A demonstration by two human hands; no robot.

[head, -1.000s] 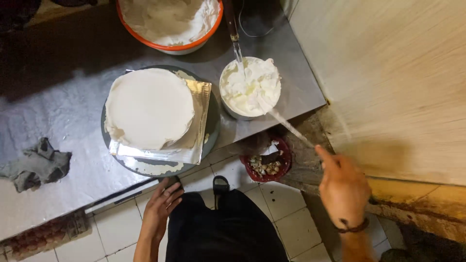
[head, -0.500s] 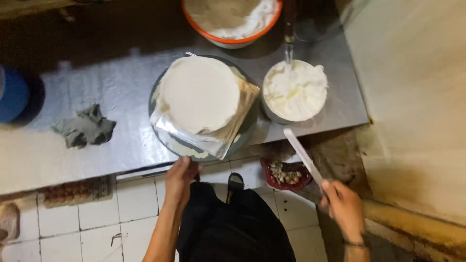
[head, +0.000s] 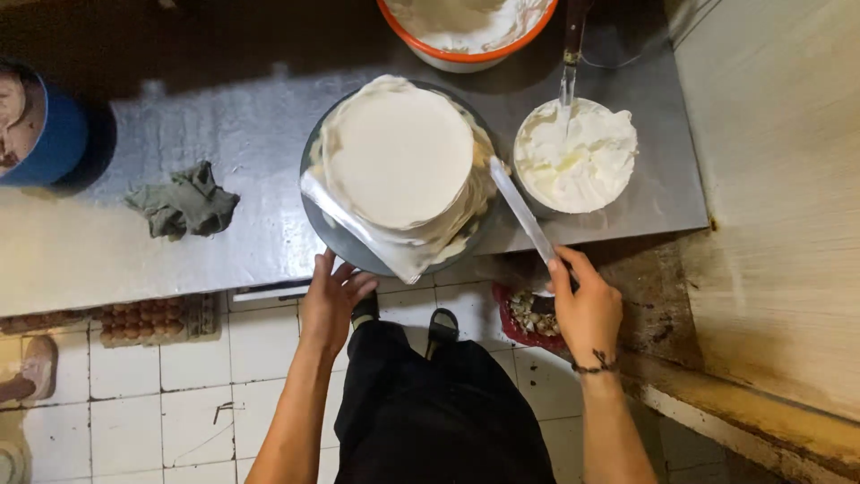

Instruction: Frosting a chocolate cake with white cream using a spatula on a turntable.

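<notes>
A round cake coated in white cream [head: 399, 157] sits on a foil board [head: 345, 220] on a grey turntable [head: 333, 240] at the steel table's front. My left hand [head: 331, 298] touches the turntable's near rim with fingers spread. My right hand [head: 584, 309] grips a long flat spatula [head: 520, 208], whose blade tip rests against the cake's right side. A white bowl of whipped cream [head: 575, 154] stands just right of the cake, with a knife [head: 570, 67] stuck in it.
An orange-rimmed bowl of cream [head: 466, 31] sits at the back, a blue tub [head: 40, 125] at far left, a crumpled grey rag [head: 184, 203] on the steel table [head: 242, 116]. Egg trays [head: 134, 323] lie under it; a red basket [head: 528, 318] stands by my feet. A wall [head: 770, 179] rises at right.
My right hand has brought the spatula from the cream bowl, down off the table edge, up to the cake's right side. My left hand has moved onto the turntable rim.
</notes>
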